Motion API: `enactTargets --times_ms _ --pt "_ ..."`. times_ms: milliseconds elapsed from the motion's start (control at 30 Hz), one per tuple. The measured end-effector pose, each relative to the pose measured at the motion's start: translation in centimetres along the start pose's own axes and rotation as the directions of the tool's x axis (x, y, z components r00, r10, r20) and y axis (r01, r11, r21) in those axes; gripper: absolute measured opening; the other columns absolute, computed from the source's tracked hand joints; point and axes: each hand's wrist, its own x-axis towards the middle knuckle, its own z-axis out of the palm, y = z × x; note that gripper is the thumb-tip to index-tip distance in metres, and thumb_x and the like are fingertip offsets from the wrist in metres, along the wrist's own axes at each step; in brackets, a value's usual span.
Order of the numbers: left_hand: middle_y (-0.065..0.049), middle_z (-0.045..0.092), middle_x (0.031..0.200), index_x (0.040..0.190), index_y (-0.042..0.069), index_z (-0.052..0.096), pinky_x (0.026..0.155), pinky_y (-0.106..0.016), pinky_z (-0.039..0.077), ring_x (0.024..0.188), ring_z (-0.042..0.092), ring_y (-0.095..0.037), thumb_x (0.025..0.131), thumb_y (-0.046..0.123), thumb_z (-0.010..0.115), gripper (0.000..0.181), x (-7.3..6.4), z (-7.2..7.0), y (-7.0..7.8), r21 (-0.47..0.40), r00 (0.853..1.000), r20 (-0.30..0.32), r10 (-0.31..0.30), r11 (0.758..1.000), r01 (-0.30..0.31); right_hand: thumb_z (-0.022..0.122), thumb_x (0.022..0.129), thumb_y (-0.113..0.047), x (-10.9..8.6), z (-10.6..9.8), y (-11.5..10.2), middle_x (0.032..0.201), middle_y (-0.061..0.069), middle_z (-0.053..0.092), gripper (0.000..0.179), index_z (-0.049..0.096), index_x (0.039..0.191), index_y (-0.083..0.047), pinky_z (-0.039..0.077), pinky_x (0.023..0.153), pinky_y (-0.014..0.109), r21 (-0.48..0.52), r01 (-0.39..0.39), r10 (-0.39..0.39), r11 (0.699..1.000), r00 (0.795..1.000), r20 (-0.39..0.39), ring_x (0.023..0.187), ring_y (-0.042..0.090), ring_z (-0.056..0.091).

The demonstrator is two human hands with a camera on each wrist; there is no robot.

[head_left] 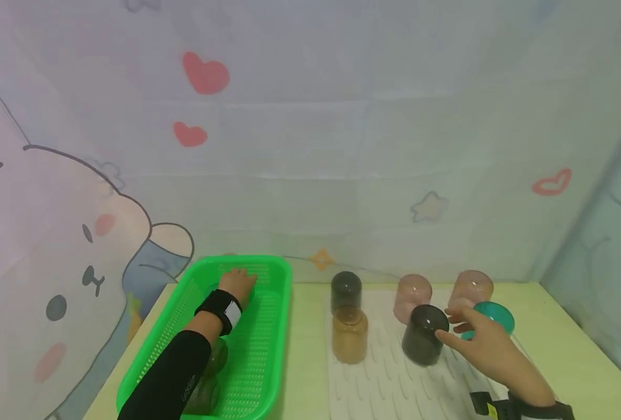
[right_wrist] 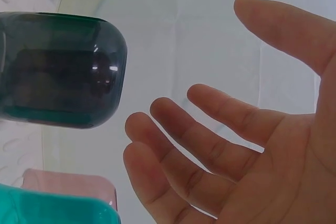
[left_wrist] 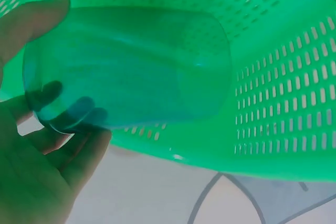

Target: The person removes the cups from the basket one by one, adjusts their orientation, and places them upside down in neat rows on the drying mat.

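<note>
Inside the green basket (head_left: pixel 285 326), my left hand (head_left: pixel 238 286) grips a teal cup (left_wrist: pixel 142 72) near its rim. In the left wrist view the thumb lies on one side of the cup and the fingers on the other; the cup lies sideways in that view. My right hand (head_left: pixel 484 343) is over the white mat, fingers spread and relaxed, holding nothing. Nearest to it are an upside-down dark grey cup (head_left: pixel 425 337) and a second teal cup (head_left: pixel 496 316). The right wrist view shows a gap between the fingers and the dark cup (right_wrist: pixel 63 72).
On the white ridged mat (head_left: pixel 379 391) also stand another dark grey cup (head_left: pixel 346 287), an amber cup (head_left: pixel 349 338) and two pink cups, one left (head_left: pixel 412 291) and one right (head_left: pixel 473 286). More see-through cups (head_left: pixel 203 396) lie at the basket's near end. A printed cloth hangs behind the table.
</note>
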Motion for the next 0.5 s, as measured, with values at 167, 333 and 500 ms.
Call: enactTargets --times_ms 167,333,500 --pt "-0.025 0.049 0.127 0.133 0.003 0.048 0.089 -0.05 0.046 0.117 0.046 -0.043 0.078 0.024 0.079 0.067 -1.0 -1.7 -0.4 -0.154 1.0 0.021 -0.007 0.988 0.01 0.067 0.089 -0.033 -0.2 0.1 -0.1 0.115 0.027 0.057 0.056 0.049 0.126 0.005 0.054 0.067 0.039 0.023 0.001 -0.002 1.0 1.0 0.02 0.099 0.041 0.059" --pt "-0.03 0.036 0.14 0.141 -0.002 0.037 0.1 -0.054 0.036 0.128 0.036 -0.045 0.081 0.03 0.075 0.078 -2.5 -2.8 -0.8 -0.34 1.0 0.019 -0.005 0.94 0.011 0.067 0.088 -0.032 -0.1 0.1 -0.2 0.115 0.025 0.058 0.053 0.052 0.124 0.004 0.054 0.066 0.041 0.006 0.042 -0.042 0.999 0.999 -0.007 0.097 0.04 0.06" --pt "-0.026 0.038 0.139 0.14 -0.001 0.037 0.094 -0.052 0.042 0.123 0.043 -0.041 0.081 0.033 0.074 0.077 -4.9 -3.4 -1.3 -0.508 0.998 -0.019 -0.066 0.86 0.047 0.067 0.089 -0.035 0.0 0.0 -0.3 0.116 0.025 0.057 0.055 0.052 0.124 0.005 0.053 0.067 0.042 -0.005 0.055 -0.055 0.998 0.998 0.002 0.098 0.04 0.06"
